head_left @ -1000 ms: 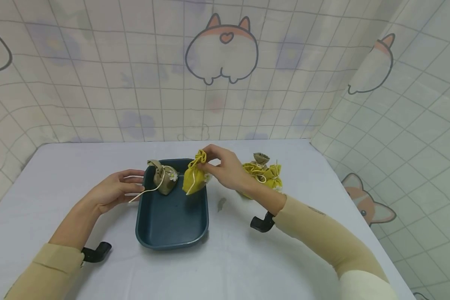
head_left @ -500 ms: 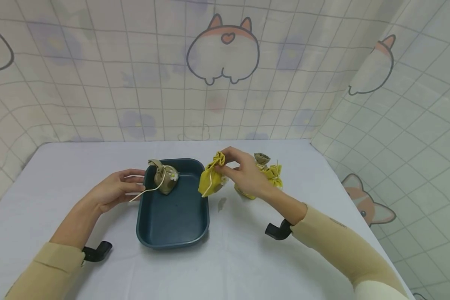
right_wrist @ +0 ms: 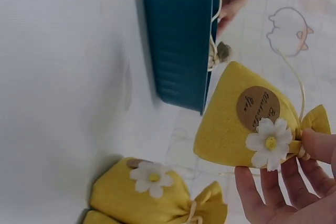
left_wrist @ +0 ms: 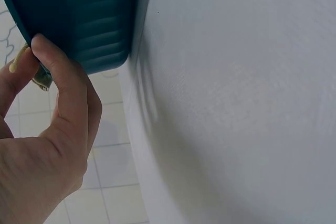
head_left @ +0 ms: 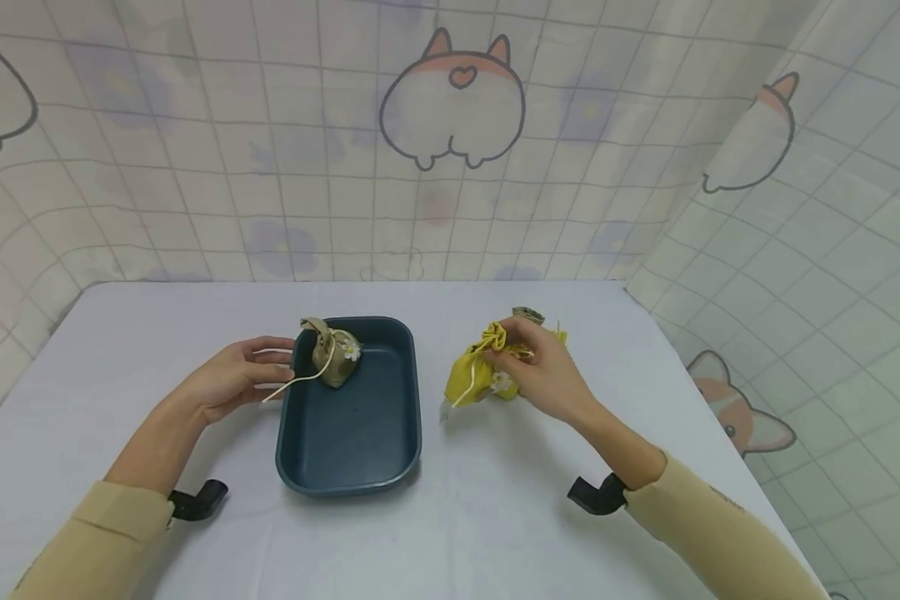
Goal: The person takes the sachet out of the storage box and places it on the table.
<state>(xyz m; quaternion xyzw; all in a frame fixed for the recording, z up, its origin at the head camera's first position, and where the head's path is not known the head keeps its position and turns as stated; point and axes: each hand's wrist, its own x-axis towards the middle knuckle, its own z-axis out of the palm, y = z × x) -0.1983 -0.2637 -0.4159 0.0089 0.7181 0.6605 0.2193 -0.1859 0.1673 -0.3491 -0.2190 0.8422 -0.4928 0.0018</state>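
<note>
My right hand point(head_left: 547, 375) pinches a yellow drawstring pouch point(right_wrist: 226, 119) by its gathered neck, close over other pouches at the right. The pouch carries a white cloth daisy and a round brown label. My left hand point(head_left: 228, 379) touches the left side of a dark blue rectangular tray point(head_left: 412, 417), fingertips right at its rim. Inside the tray's back left corner sits a tan drawstring pouch point(head_left: 333, 367), its pale cord hanging over the rim by my left fingers. In the right wrist view, another yellow pouch point(right_wrist: 142, 190) with a daisy lies below the held one.
Behind my right hand, the gathered top of a second tan pouch point(head_left: 528, 315) shows among the partly hidden yellow ones. A white cloth point(head_left: 487, 517) covers the table. A tile-patterned curtain point(head_left: 307, 167) with cartoon corgis hangs along the back and right.
My right hand has moved right with the yellow pouch, from over the tray's right rim to the other pouches. My left hand stays at the tray.
</note>
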